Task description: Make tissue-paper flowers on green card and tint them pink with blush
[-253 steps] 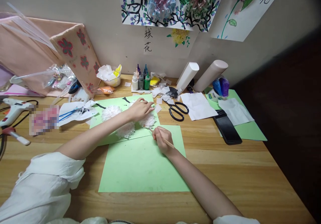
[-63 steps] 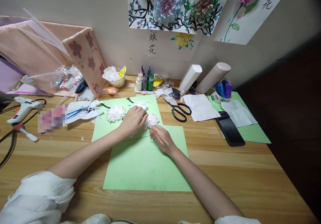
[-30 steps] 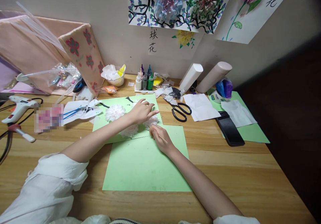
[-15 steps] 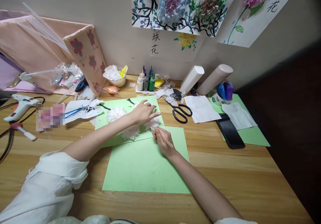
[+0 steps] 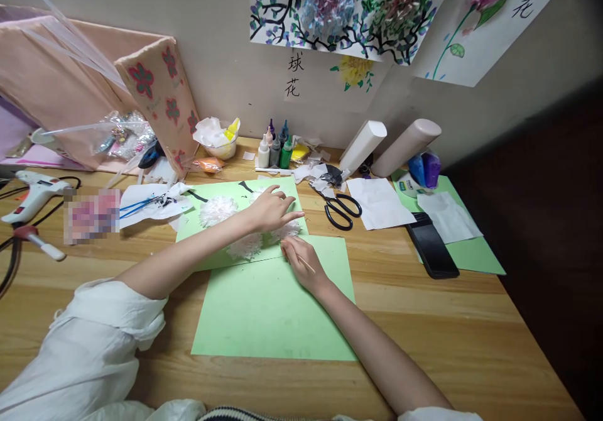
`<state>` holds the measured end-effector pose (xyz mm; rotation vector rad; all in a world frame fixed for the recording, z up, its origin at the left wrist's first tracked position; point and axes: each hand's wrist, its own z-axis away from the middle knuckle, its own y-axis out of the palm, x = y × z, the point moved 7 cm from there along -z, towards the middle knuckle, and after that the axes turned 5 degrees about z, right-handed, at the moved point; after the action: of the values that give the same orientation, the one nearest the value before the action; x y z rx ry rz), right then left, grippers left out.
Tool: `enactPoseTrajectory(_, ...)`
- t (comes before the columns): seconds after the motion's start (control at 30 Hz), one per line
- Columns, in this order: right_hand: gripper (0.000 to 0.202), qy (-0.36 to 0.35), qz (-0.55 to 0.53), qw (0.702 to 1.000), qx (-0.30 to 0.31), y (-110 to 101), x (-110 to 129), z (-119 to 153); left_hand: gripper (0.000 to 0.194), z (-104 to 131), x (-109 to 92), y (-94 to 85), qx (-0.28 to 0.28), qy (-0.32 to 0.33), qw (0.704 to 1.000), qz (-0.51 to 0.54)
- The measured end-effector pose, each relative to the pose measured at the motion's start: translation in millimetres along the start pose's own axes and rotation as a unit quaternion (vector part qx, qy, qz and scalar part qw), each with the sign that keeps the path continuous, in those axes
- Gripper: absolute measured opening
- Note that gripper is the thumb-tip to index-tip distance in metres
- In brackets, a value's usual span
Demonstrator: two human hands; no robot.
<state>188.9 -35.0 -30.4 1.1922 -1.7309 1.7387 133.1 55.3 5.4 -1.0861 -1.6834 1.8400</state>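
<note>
Fluffy white paper flowers [image 5: 219, 212] rest on a light-green paper sheet [image 5: 271, 251] as a person's right hand [image 5: 311, 256] pinches a slender wooden stick [image 5: 307, 264] beside one; the left hand [image 5: 272, 211], fingers loosely spread, no hold visible, extends over them. Black-handled scissors [image 5: 343, 211] lie nearby.

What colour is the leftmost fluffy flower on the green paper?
The leftmost fluffy flower is white, best seen in the head view.
</note>
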Motion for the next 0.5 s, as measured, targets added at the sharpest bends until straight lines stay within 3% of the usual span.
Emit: enactPoseTrajectory(0.5, 0.042, -0.004, -0.037, 0.999, -0.024, -9, 3, 9, 0.039, -2, 0, 8.4, 0.043, 0.03, 0.998, -0.045)
